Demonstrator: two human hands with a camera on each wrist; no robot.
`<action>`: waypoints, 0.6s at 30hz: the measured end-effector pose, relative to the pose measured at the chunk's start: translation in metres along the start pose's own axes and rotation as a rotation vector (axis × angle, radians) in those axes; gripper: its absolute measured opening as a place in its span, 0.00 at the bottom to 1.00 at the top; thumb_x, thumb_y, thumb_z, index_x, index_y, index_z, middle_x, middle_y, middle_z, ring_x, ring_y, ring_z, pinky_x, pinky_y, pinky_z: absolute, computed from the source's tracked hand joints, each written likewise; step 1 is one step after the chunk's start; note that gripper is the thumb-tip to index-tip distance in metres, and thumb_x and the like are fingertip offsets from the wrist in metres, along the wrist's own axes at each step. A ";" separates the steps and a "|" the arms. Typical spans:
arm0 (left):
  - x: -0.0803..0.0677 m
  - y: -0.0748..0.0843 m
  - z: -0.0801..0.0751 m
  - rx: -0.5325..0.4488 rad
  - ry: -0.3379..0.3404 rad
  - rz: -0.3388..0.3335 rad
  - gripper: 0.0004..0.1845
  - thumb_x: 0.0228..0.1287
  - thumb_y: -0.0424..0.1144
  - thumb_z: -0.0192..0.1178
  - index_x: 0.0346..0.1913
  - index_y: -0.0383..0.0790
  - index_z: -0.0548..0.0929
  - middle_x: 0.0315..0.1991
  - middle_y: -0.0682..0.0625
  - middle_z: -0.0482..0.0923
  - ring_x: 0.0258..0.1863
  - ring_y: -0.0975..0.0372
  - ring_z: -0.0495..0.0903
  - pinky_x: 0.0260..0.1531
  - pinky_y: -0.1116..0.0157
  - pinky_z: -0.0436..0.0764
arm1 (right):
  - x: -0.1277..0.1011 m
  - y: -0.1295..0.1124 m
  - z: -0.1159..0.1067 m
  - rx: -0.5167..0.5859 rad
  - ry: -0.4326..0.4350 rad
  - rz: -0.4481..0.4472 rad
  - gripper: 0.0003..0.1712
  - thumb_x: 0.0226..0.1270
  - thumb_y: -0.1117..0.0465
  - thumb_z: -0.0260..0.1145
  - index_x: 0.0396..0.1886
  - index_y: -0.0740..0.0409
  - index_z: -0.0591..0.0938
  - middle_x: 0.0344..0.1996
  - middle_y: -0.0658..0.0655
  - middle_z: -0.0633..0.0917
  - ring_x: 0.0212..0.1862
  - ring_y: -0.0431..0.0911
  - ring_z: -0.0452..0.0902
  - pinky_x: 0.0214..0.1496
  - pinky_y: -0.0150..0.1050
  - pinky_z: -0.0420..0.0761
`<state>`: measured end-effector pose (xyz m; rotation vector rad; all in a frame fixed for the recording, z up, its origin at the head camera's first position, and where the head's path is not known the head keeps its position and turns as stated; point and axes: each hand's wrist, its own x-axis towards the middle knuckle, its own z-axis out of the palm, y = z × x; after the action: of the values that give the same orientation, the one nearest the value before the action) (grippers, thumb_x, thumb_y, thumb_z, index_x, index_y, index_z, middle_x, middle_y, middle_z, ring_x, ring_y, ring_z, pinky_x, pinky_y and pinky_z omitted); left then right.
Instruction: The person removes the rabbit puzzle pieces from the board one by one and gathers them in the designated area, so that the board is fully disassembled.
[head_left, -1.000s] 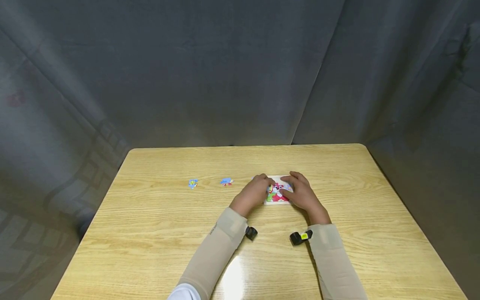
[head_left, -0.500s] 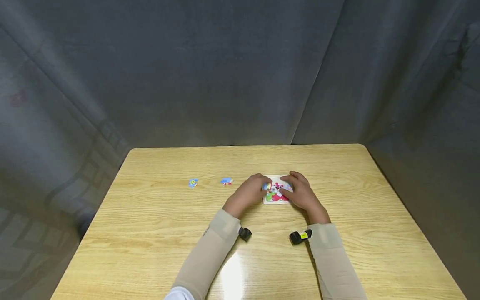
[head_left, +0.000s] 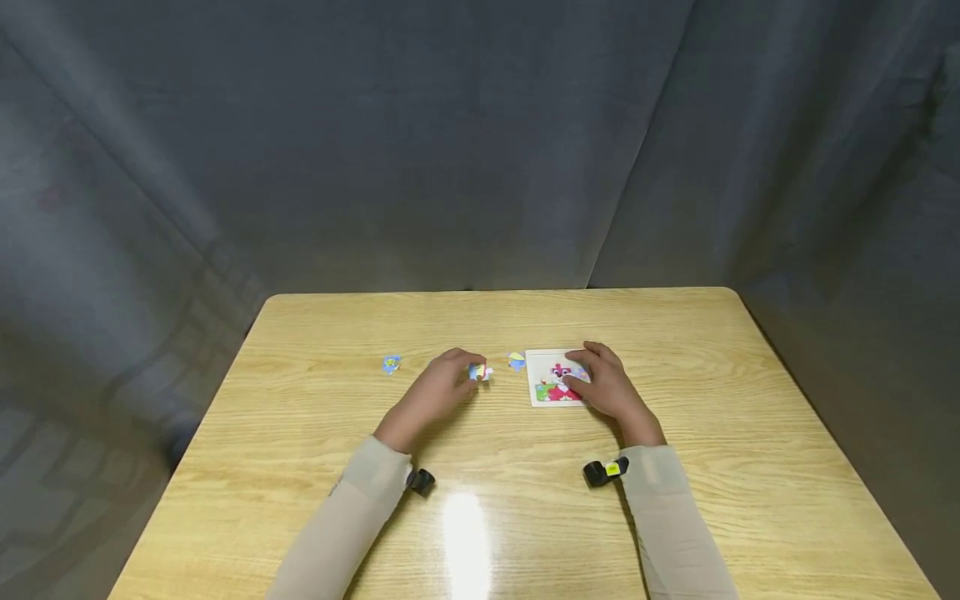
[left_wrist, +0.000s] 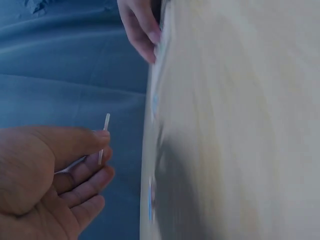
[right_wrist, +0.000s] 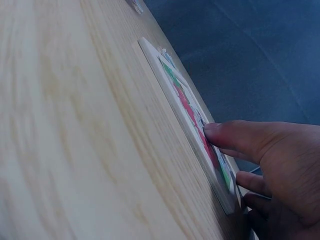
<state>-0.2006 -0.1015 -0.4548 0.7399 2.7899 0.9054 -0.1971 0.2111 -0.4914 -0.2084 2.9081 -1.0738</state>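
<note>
A white puzzle board point(head_left: 542, 360) with a red, green and white picture lies flat mid-table. My right hand point(head_left: 592, 375) rests on its right part, fingers laid over the picture. In the right wrist view the thumb point(right_wrist: 225, 134) presses flat on the board point(right_wrist: 165, 70). My left hand point(head_left: 472, 372) is left of the board and pinches a small puzzle piece point(head_left: 480, 372) between thumb and fingers. The left wrist view shows that piece point(left_wrist: 104, 135) edge-on in the pinch of the left hand point(left_wrist: 100, 147).
One loose piece point(head_left: 517, 361) lies between my left hand and the board. A blue piece point(head_left: 391, 364) lies farther left on the wooden table point(head_left: 675, 517). Grey curtains close in the back and sides. A wrist camera point(head_left: 603, 472) sits on each beige sleeve.
My left hand has drawn away from the board to the left with a piece in its pinch, uncovering the loose piece beside the board. The right hand has stayed on the board.
</note>
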 end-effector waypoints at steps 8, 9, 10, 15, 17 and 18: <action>-0.053 -0.037 -0.020 0.026 0.023 -0.072 0.20 0.69 0.35 0.60 0.63 0.42 0.76 0.58 0.49 0.75 0.58 0.55 0.75 0.55 0.57 0.77 | 0.001 -0.003 -0.001 0.019 -0.013 -0.002 0.28 0.67 0.55 0.66 0.64 0.60 0.75 0.72 0.66 0.56 0.73 0.65 0.45 0.68 0.65 0.56; -0.058 -0.042 -0.022 0.037 0.021 -0.076 0.20 0.69 0.35 0.60 0.63 0.42 0.76 0.58 0.49 0.75 0.57 0.55 0.75 0.54 0.57 0.77 | 0.001 -0.003 -0.001 0.017 -0.015 -0.001 0.28 0.67 0.55 0.66 0.64 0.60 0.75 0.72 0.66 0.56 0.73 0.65 0.45 0.68 0.65 0.56; -0.062 -0.047 -0.024 0.043 0.018 -0.082 0.20 0.69 0.35 0.60 0.63 0.42 0.77 0.57 0.49 0.75 0.57 0.56 0.76 0.54 0.58 0.78 | 0.001 -0.003 -0.001 0.013 -0.015 0.004 0.28 0.67 0.55 0.66 0.64 0.60 0.75 0.72 0.66 0.56 0.73 0.65 0.45 0.68 0.65 0.56; -0.080 -0.064 -0.035 0.055 0.003 -0.078 0.20 0.68 0.33 0.61 0.62 0.39 0.77 0.55 0.47 0.76 0.54 0.55 0.77 0.51 0.56 0.79 | 0.000 -0.001 -0.001 0.003 -0.004 0.017 0.28 0.67 0.55 0.67 0.64 0.60 0.75 0.72 0.66 0.56 0.73 0.65 0.45 0.68 0.65 0.56; -0.085 -0.070 -0.038 0.064 -0.003 -0.092 0.20 0.68 0.33 0.61 0.61 0.39 0.77 0.53 0.47 0.77 0.53 0.54 0.77 0.50 0.56 0.79 | 0.000 -0.001 0.000 0.004 -0.002 0.013 0.28 0.67 0.55 0.67 0.63 0.60 0.75 0.72 0.67 0.57 0.73 0.65 0.46 0.68 0.65 0.55; -0.088 -0.073 -0.040 0.072 -0.009 -0.101 0.19 0.67 0.32 0.61 0.61 0.39 0.77 0.53 0.47 0.77 0.52 0.54 0.77 0.50 0.56 0.79 | 0.000 -0.001 0.000 0.004 -0.003 0.009 0.28 0.67 0.55 0.67 0.63 0.60 0.75 0.72 0.67 0.57 0.73 0.66 0.46 0.68 0.65 0.55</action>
<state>-0.1639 -0.2162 -0.4679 0.6042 2.8357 0.7860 -0.1975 0.2103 -0.4908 -0.1960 2.9006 -1.0771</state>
